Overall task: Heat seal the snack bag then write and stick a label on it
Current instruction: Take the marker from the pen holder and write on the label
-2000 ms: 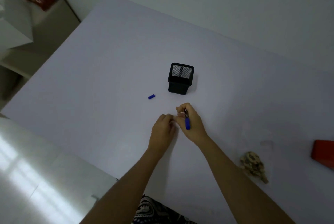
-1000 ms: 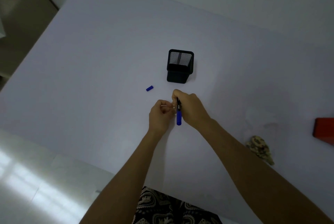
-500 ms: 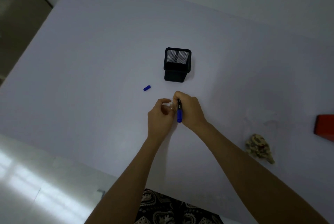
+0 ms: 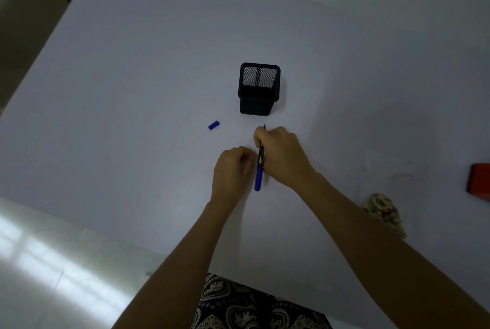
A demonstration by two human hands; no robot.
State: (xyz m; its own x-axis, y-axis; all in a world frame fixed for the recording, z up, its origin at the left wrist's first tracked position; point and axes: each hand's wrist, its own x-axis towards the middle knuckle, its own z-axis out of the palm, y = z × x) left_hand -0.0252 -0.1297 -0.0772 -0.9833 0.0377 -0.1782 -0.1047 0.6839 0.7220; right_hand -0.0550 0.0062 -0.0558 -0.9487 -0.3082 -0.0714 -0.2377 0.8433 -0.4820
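Label step, likely peeling or positioning. Right hand (image 4: pixel 282 159) fingers wrap the blue pen (image 4: pixel 259 169), uncapped; cap (image 4: pixel 213 125) lies left of the mesh pen holder (image 4: pixel 258 88), mid-table. Left hand (image 4: pixel 233 167) fingers curled, label not discernible. Snack bag out of view. Next: set pen down, fetch bag.

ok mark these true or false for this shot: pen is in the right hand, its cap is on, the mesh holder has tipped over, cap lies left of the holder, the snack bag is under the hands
1. The right hand holds the blue pen. True.
2. The pen's cap is on. False: the blue cap lies loose on the table.
3. The black mesh holder has tipped over. False: it stands upright.
4. The cap lies to the left of the holder, nearer the person. True.
5. The snack bag is under the hands. False: no bag shows there; what the left hand pinches is too small to tell.
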